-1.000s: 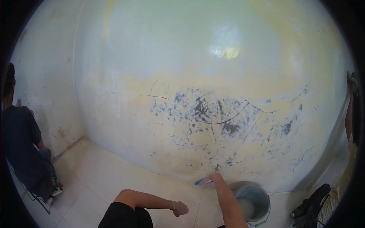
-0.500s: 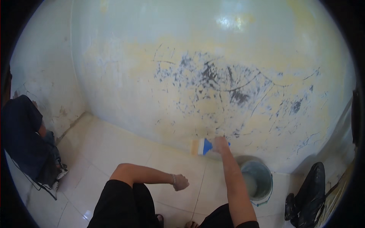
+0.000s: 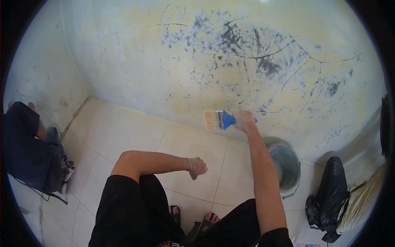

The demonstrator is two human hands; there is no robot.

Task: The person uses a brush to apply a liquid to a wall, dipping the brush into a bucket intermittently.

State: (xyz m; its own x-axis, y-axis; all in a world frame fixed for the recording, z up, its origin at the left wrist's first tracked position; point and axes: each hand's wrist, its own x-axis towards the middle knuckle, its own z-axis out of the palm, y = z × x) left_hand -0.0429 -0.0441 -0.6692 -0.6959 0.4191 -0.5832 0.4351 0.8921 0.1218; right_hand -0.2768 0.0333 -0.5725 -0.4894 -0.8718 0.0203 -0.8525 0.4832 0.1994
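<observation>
My right hand (image 3: 245, 120) is wrapped round the blue handle of a wide paintbrush (image 3: 217, 120). Its pale bristles point left, close to the lower part of the wall (image 3: 193, 88); whether they touch it I cannot tell. Dark scraped patches and cracks mark the yellowish-white plaster above. In front of my body, over the floor, hangs my left hand (image 3: 198, 167), fingers curled in and nothing visible in them, a bracelet on its wrist. Beside my right forearm stands a grey-green bucket (image 3: 291, 164) at the foot of the wall, partly hidden by that arm.
At the far left sits another person (image 3: 31, 148) in dark clothes, facing the side wall. A black bag-like bundle (image 3: 331, 181) and pale yellowish sheeting (image 3: 362, 206) lie at the right. Pale tiles (image 3: 123, 127) cover the floor; my sandalled feet stand at the lower middle.
The view has tilted down, so wall marks sit higher and more floor shows. My right hand still grips the paintbrush, now seen more sharply. The left hand stays curled in front of me.
</observation>
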